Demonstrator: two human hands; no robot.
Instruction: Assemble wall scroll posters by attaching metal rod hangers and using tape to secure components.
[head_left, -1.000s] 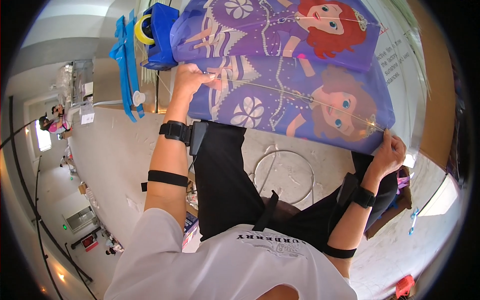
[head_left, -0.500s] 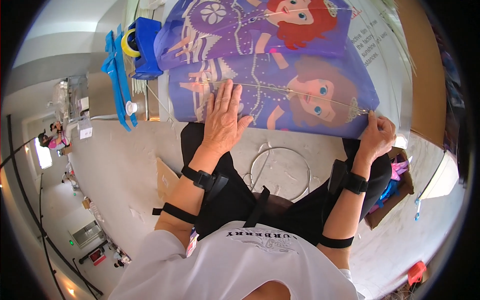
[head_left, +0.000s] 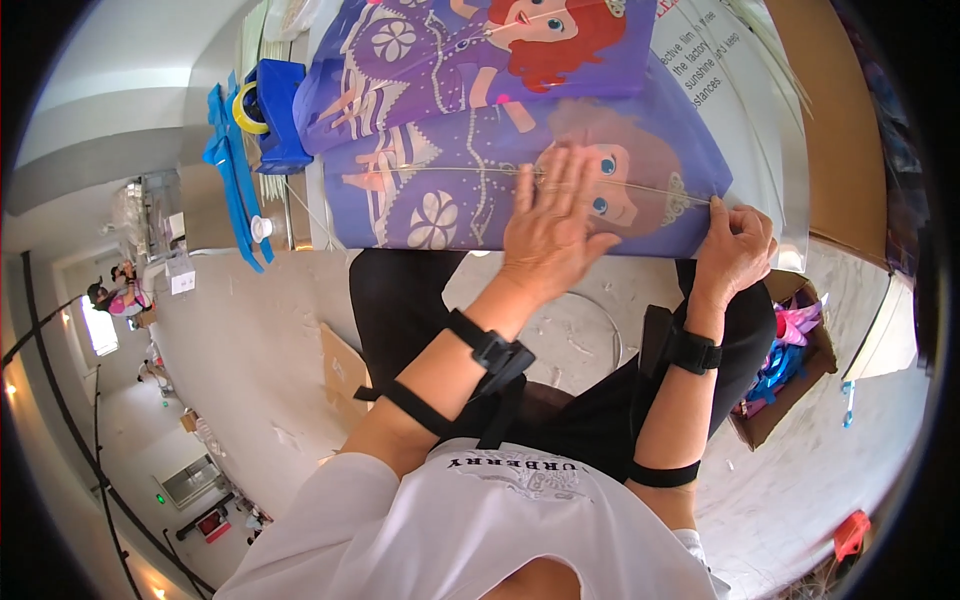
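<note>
A purple sheet (head_left: 480,205) printed with a cartoon princess lies across the table's near edge. A thin pale rod (head_left: 450,169) runs along it from left to right. My left hand (head_left: 555,230) lies flat on the sheet's middle with fingers stretched, slightly blurred and holding nothing. At the right corner, my right hand (head_left: 735,245) pinches the sheet's edge by the rod's end; its fingertips partly hide what they grip. Just beyond lies a second purple sheet (head_left: 420,85) with the same print, partly overlapping the near one.
A blue tape dispenser (head_left: 280,115) with a yellow roll stands left of the sheets, beside blue strips (head_left: 225,165). A white printed board (head_left: 740,130) lies underneath. Below right, a cardboard box (head_left: 785,410) holds colourful pieces. A wire ring (head_left: 615,335) lies on the floor.
My left hand has slid right along the sheet, from its left part to the middle. My right hand keeps its pinch at the corner. The whole view has shifted slightly.
</note>
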